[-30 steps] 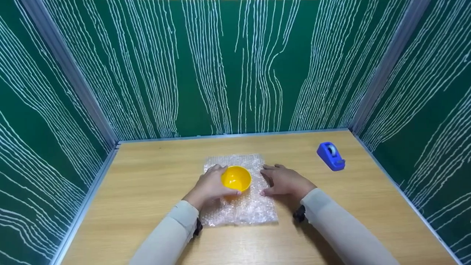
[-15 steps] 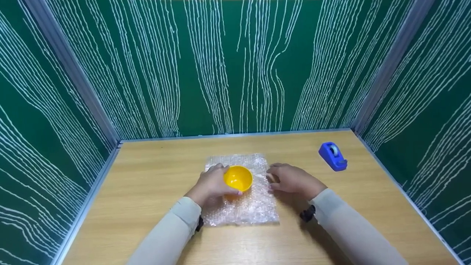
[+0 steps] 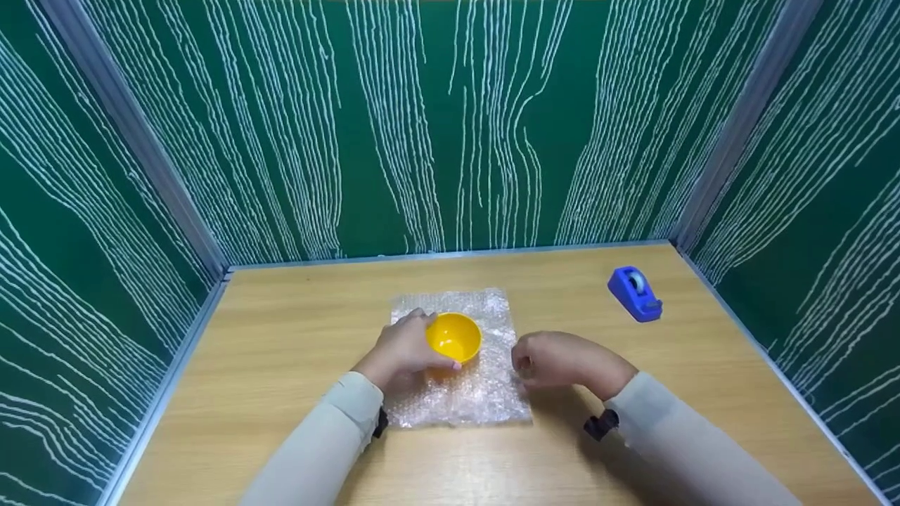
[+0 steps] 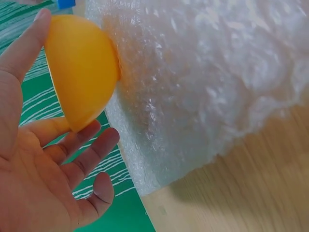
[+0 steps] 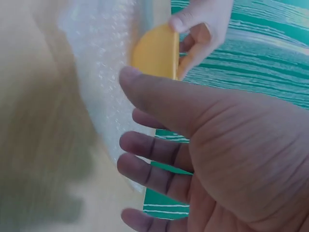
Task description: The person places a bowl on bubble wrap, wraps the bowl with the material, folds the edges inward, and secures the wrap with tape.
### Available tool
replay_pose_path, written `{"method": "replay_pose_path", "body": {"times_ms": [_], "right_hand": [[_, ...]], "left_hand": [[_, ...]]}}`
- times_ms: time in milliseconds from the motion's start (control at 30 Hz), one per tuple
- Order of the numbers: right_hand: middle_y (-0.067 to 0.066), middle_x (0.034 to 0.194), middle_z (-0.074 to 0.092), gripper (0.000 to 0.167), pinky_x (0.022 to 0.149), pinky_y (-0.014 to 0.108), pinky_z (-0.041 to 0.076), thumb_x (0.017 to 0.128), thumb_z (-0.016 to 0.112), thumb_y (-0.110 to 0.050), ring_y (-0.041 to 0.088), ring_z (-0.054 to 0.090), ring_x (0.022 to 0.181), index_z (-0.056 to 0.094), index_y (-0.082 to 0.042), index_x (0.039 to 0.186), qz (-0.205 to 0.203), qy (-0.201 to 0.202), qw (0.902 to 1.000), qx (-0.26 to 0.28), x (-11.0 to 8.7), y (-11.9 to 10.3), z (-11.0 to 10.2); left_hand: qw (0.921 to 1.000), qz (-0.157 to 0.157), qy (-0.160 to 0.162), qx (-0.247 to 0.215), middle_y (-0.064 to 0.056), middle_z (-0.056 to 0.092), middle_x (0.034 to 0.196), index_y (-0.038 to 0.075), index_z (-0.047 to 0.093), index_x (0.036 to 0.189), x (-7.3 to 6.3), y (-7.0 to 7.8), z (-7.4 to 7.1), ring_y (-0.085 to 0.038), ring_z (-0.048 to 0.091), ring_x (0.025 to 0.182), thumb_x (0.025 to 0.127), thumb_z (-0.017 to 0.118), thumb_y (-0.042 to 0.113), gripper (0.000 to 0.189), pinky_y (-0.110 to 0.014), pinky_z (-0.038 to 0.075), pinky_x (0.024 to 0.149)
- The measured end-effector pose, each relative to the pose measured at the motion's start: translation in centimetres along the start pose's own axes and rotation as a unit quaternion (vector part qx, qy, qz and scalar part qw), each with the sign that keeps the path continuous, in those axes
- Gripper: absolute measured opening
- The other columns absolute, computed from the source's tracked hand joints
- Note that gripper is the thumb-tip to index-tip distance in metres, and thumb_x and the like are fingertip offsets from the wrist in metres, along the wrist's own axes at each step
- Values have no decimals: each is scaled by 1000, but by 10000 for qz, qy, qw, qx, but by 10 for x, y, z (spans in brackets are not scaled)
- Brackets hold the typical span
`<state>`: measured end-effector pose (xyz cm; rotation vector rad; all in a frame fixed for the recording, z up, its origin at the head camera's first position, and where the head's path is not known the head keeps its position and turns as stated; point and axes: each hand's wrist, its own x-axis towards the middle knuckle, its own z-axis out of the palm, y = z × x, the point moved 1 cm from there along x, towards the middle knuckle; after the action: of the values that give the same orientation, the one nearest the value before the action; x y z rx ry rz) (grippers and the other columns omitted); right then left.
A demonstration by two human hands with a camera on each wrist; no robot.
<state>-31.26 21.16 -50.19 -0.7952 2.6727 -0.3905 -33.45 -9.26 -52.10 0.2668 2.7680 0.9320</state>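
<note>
A yellow bowl (image 3: 455, 339) stands upright, its mouth up, on a sheet of bubble wrap (image 3: 481, 400) near the middle of the table. My left hand (image 3: 402, 346) grips the bowl from the left, thumb at the near rim and fingers at the far side; the left wrist view shows the bowl's smooth outside (image 4: 83, 70) between thumb and fingers. Beside the sheet's right edge is my right hand (image 3: 566, 362). It holds nothing, and in the right wrist view its fingers (image 5: 154, 174) are loosely bent and spread apart.
A blue tape dispenser (image 3: 635, 294) with a roll in it sits at the back right of the wooden table (image 3: 302, 337). Green panels (image 3: 380, 140) with white wavy lines enclose the table at the back and both sides.
My right hand has drawn off to the right and a little nearer, away from the bowl, its fingers bending more. My left hand and the bowl have hardly moved.
</note>
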Motion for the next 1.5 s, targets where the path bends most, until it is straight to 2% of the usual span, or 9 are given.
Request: {"method": "replay_pose_path", "body": {"times_ms": [200,367,567,667,833,1000,1200,1333,1500], "right_hand": [[-7,106,78,39,98,39,67,84,104,-30,14,64,86,85,-21,117,-342,-267,9984,-365,-4,1,8],[-8,100,69,48,84,32,57,74,109,-40,14,58,84,82,-22,109,-604,-481,9949,-655,-5,1,13],[-10,96,60,54,77,30,52,69,112,-37,13,57,84,75,-25,107,-615,-585,9941,-670,-4,-3,20],[-10,96,60,53,78,29,53,71,111,-32,12,57,82,75,-24,109,-688,-623,9938,-616,-6,-6,23],[-8,95,60,38,75,27,51,77,103,-19,11,54,81,79,-23,107,-951,-534,9926,-540,-8,-8,24],[-9,95,61,25,76,26,53,86,96,-17,10,54,79,84,-23,107,-1242,-401,9895,-623,-9,-11,23],[-8,90,64,13,72,24,50,92,86,-8,9,52,73,84,-20,94,-1442,-343,9860,-758,-9,-14,22],[-7,87,68,12,72,25,52,94,83,-7,9,53,71,85,-18,97,-1330,-352,9889,-569,-10,-16,17],[-7,93,77,11,86,33,65,101,80,-16,12,60,75,85,-19,111,-937,-208,9947,-371,-10,-18,12]], "left_hand": [[9999,-57,-28,-123,-1,65,132,14,58,162,-1,2,-2,-28,65,116,70,107,55,113,-53,60,112],[9997,-105,-20,-226,0,66,130,16,58,161,-2,4,-3,-28,66,115,69,107,54,111,-54,59,114],[9997,-136,-9,-213,1,64,133,17,59,163,-1,4,-2,-28,65,117,70,107,54,112,-55,59,117],[9994,-182,-13,-281,0,65,133,16,58,164,0,3,-1,-29,65,117,69,108,54,113,-56,58,118],[10000,-38,15,-53,-2,65,135,12,57,164,1,0,2,-30,66,117,70,106,58,115,-55,59,114],[10000,-17,29,-44,-2,65,132,12,60,160,0,-1,2,-29,65,115,71,106,56,109,-54,60,112],[10000,6,8,-18,-3,65,134,13,59,161,-4,2,0,-30,65,116,72,106,56,109,-55,60,112],[9999,50,-7,91,-6,64,146,13,57,166,-4,3,0,-32,64,121,73,104,57,114,-57,58,115],[9999,52,-3,144,-6,63,148,13,56,167,-5,3,-2,-32,64,121,73,104,58,114,-57,58,115]]}}
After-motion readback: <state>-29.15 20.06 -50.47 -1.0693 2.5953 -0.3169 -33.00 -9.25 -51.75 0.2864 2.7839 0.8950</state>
